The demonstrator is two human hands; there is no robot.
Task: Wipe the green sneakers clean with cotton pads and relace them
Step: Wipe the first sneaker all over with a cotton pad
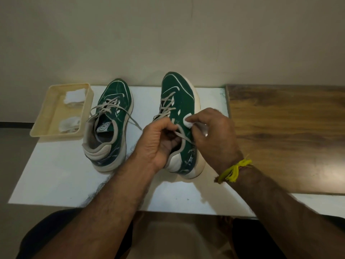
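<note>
Both hands worked the right-hand sneaker (179, 116) at table centre: left hand (158, 141) gripped its collar, right hand (211, 131) pinched a cotton pad (187, 122) at its three-o'clock flank, so wiping seemed underway, likely needing steady strokes heelward next.

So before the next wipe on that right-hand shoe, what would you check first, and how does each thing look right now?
1. Cotton pad pinched in the right hand: ok.
2. Pad touching the side of the right sneaker: ok.
3. Left hand steadying that sneaker at its collar: ok.
4. Loose lace clear of the wiping path: not ok, it crosses the side just below the pad.
5. Spare pads ready in the tray: ok, two piles; the nearer looks greyish.
6. Pad face clean enough to go on: cannot tell, the wiping side is hidden.
</note>
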